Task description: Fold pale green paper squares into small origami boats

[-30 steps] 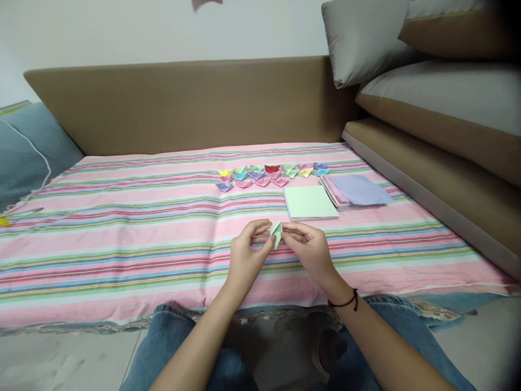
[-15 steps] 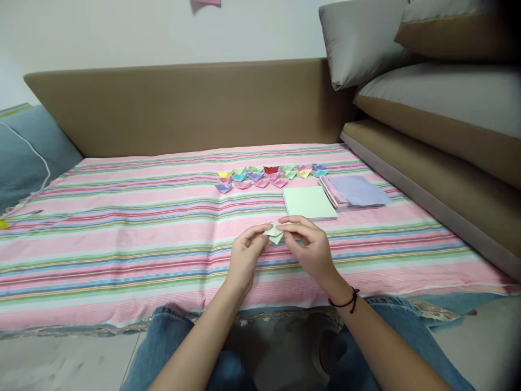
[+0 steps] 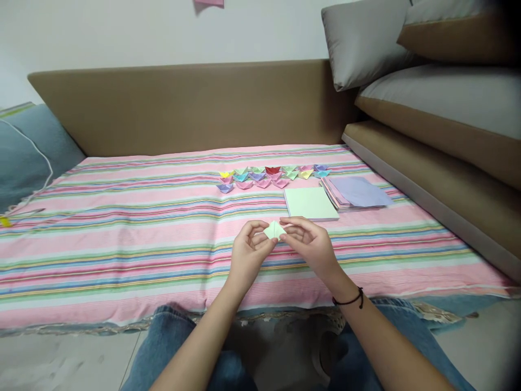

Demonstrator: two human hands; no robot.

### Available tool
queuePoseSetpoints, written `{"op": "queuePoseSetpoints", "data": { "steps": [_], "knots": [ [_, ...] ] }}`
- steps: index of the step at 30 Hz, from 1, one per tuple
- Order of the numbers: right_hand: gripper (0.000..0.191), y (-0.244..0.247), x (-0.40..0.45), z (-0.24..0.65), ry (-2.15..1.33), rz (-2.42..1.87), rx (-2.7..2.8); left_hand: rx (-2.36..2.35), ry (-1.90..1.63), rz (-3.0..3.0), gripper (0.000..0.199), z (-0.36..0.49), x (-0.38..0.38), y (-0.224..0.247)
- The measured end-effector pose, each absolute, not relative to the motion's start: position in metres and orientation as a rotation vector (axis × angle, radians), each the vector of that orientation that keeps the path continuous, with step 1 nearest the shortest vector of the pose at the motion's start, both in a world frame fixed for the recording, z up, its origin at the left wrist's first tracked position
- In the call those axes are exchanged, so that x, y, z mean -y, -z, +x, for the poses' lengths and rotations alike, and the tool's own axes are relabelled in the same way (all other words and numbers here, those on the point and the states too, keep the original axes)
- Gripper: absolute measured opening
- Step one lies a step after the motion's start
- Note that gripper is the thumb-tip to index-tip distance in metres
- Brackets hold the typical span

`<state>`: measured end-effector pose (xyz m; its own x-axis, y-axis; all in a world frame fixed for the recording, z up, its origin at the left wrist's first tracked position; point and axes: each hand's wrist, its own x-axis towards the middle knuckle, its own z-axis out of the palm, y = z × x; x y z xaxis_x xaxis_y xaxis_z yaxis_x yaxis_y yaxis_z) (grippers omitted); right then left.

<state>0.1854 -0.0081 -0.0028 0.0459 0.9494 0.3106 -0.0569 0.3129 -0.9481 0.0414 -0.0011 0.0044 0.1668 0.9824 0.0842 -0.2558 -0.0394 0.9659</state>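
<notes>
A small folded piece of pale green paper (image 3: pixel 274 230), diamond-shaped with a crease down its middle, is held between both hands above the striped cloth. My left hand (image 3: pixel 250 247) pinches its left side, the thumb at the lower edge. On the opposite side my right hand (image 3: pixel 311 244) grips it between thumb and fingers, a dark cord bracelet on that wrist. Just beyond the right hand lies a stack of square paper (image 3: pixel 311 203) with a pale green sheet on top.
Several small folded paper boats (image 3: pixel 257 176) in many colours stand in rows farther back. A fanned pile of coloured paper (image 3: pixel 362 191) lies right of the green-topped stack. Grey and brown cushions (image 3: pixel 439 103) rise at the right. A white cable (image 3: pixel 40 155) hangs at the left.
The folded green paper has turned from a layered shape with spread flaps into a flatter diamond facing me. Both thumbs have shifted to its lower edge.
</notes>
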Motion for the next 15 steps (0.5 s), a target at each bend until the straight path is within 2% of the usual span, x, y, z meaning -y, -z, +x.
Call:
{"op": "queuePoseSetpoints", "data": {
  "steps": [5,11,15],
  "knots": [
    [0.024,0.0013,0.0060,0.1867,-1.164,-1.031,1.130,-0.872,-1.173,1.202,0.037,0.0409,0.0031,-0.0056],
    [0.022,0.0006,0.0072,0.1889,-1.200,-1.099,1.067,-0.865,-1.177,1.257,0.039,0.0429,0.0041,-0.0046],
    [0.022,0.0008,0.0075,0.1895,-1.189,-1.073,0.906,-0.885,-1.139,1.168,0.026,0.0439,0.0020,-0.0047]
  ]
}}
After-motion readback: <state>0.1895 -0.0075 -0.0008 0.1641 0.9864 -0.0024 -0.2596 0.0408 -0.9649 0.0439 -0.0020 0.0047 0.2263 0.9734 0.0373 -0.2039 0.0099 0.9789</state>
